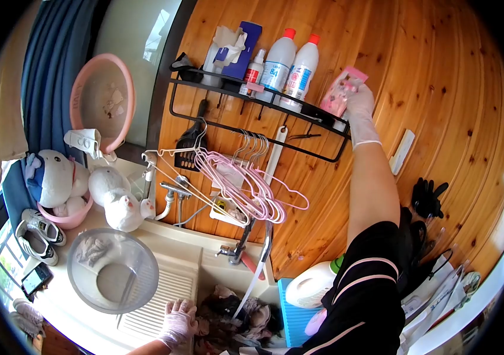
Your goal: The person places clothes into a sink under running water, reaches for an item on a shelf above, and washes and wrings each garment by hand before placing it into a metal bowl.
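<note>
Our black sleeve (376,290) leads to our right hand (360,106), closed on a pink packet (336,99) at the shelf (321,116). Our left hand (179,322) rests loosely spread, seemingly empty. Clothes (261,319) already lie under running water (249,294); much seems left.

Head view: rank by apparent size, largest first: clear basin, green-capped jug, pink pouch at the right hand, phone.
1. Clear basin
2. Green-capped jug, partly hidden by the sleeve
3. Pink pouch, partly covered by the right hand
4. Phone

Apparent size only; distances from the camera differ.
</note>
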`<state>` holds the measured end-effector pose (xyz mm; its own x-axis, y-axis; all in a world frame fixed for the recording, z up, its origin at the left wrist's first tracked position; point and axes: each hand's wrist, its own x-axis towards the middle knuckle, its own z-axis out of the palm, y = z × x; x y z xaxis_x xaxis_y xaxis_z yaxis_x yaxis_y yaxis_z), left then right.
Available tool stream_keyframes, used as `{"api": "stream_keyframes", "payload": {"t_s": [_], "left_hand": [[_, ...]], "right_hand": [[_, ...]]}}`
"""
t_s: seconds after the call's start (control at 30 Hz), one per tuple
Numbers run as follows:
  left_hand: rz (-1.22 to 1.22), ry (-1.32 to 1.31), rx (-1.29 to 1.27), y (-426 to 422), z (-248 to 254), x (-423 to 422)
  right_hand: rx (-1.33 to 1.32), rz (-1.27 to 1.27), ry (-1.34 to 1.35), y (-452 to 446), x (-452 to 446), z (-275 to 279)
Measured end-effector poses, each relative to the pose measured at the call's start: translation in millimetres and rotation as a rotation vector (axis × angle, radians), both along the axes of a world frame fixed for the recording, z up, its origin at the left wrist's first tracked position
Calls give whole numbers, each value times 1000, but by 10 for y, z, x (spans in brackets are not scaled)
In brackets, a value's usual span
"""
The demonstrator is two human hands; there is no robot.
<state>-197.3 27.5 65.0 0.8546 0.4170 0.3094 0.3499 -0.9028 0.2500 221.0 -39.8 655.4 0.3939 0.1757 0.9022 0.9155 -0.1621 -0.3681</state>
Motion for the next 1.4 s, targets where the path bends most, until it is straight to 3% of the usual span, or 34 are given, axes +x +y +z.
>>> {"api": "stream_keyframes", "payload": {"t_s": [0.03, 0.1, 0.2, 0.23, 0.27, 0.3, 0.33, 0.4, 0.47, 0.53, 0.57, 0.67, 0.7, 0.8, 0.83, 0.97, 1.1, 1.3, 1.4], "left_hand": [[2, 1, 11, 2, -34, 4], [10, 13, 23, -5, -77, -5], [15, 62, -31, -29, 23, 11], [6, 96, -87, -52, 184, -19], [-5, 130, -141, -40, 291, -14], [32, 99, -25, -52, 124, -10], [12, 94, -60, -26, 62, 7], [0, -138, -8, -65, 10, 14], [1, -175, 17, -33, -168, 65], [3, -231, 57, -51, -182, 56], [4, -234, 48, -48, -190, 64], [13, -255, 26, -50, -247, 79], [10, -245, 3, -58, -224, 67], [4, -215, 12, -98, -145, 49], [18, -247, 39, -94, -202, 66], [-15, -236, 14, -105, -84, 12], [-12, -311, -5, -90, -116, 48], [-29, -225, -6, -86, -13, -11], [24, 87, 32, -59, 17, -15]], "right_hand": [[-100, -116, 84, -28, -91, -30], [24, -94, 272, 30, -311, -84], [158, -38, 202, 128, 54, -85], [60, -232, -74, 160, 100, -108], [-57, -311, -157, 125, 150, -79], [-164, -387, -249, 78, 25, -52], [-285, -342, -147, 82, -386, -49], [-245, -36, -110, 201, -379, -140], [-422, -2, 70, 200, -534, -158], [-991, -435, 94, 386, -559, -98], [-977, -389, 80, 384, -399, -157], [-968, -332, 7, 68, -1016, -402], [-1101, -377, 73, 108, -981, -431], [-968, -297, -4, 175, -843, -599], [-986, -398, -5, 190, -875, -609], [-976, -341, 76, 197, -851, -581], [-838, -394, -73, 220, -717, -714], [-763, -474, -246, 301, -602, -767], [-649, -363, -89, 246, -600, -814]]}}
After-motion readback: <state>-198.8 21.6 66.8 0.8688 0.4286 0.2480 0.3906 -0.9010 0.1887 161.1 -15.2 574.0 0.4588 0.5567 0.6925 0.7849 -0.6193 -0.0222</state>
